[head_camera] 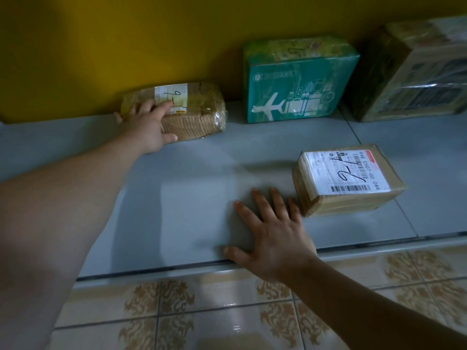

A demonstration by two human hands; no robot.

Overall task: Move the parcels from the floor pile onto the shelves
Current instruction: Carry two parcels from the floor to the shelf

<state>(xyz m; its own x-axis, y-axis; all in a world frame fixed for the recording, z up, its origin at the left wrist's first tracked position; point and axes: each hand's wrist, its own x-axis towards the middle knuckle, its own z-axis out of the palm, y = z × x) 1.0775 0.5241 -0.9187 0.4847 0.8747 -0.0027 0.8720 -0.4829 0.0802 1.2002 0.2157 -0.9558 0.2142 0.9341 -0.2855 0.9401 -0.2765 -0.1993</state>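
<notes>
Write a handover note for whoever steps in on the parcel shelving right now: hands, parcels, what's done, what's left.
Left hand: open, laid on the brown parcel marked 9 at the back of the shelf.
Right hand: open, flat on the shelf beside the labelled brown parcel.
Done: four parcels on the shelf, including the teal parcel and large wrapped box.
Left: floor pile is out of view; check it.
</notes>
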